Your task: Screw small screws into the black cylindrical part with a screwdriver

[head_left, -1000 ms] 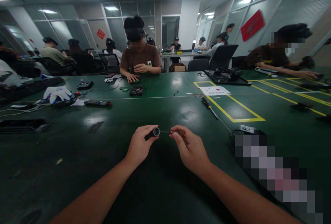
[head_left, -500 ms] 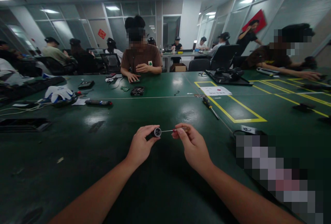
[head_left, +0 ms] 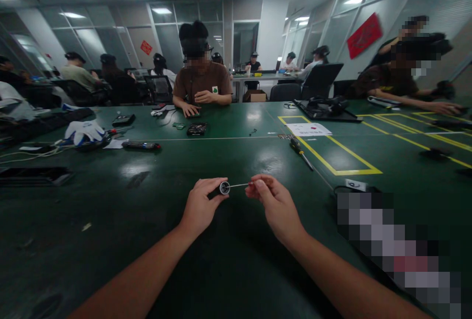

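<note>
My left hand (head_left: 202, 204) is closed around a black cylinder (head_left: 224, 188) with a silvery ring at its end, which faces right and toward me. What the cylinder belongs to cannot be made out. Between the fingertips of my right hand (head_left: 275, 206) is a small screwdriver (head_left: 240, 185) with a thin metal shaft and a reddish collar; the fingers cover most of its handle. The shaft points left, and its tip reaches into or against the cylinder's ringed end. Both hands are held above the green table (head_left: 147, 250).
A yellow-and-black screwdriver (head_left: 300, 153) lies beyond my right hand, beside yellow tape. Farther left are a dark pen-shaped tool (head_left: 141, 146) and white gloves (head_left: 84, 133). Across the table a person (head_left: 202, 83) handles a small part near a black device (head_left: 196, 129).
My right hand has shifted and turned slightly, its fingers now covering more of the screwdriver's handle. The left hand stays put. At the back right, a standing person has moved rightward.
</note>
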`<move>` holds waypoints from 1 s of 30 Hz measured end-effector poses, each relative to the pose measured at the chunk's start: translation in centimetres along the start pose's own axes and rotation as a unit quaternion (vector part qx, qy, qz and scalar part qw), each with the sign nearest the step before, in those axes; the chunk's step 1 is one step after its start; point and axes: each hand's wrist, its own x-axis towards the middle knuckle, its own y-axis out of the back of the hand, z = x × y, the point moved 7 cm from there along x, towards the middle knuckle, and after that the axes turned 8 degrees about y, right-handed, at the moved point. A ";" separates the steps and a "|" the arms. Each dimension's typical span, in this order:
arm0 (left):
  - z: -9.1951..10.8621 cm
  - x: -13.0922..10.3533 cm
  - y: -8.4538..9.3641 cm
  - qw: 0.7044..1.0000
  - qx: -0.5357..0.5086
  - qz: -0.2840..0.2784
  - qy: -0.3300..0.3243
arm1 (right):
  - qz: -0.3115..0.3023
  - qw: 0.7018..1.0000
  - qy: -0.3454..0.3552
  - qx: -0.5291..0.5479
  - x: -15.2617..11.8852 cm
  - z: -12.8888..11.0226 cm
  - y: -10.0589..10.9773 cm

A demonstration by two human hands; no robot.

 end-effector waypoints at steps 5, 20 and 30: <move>0.4 0.1 0.3 1.000 0.022 0.002 0.002 | 0.033 0.967 -0.178 0.179 0.5 2.6 0.3; 0.8 -0.2 0.4 0.999 0.048 0.007 -0.010 | -0.012 1.000 0.023 -0.017 0.4 -0.3 0.1; 0.2 0.0 0.4 0.999 0.013 0.001 0.043 | -0.075 0.997 0.009 -0.014 -0.1 -1.1 -1.2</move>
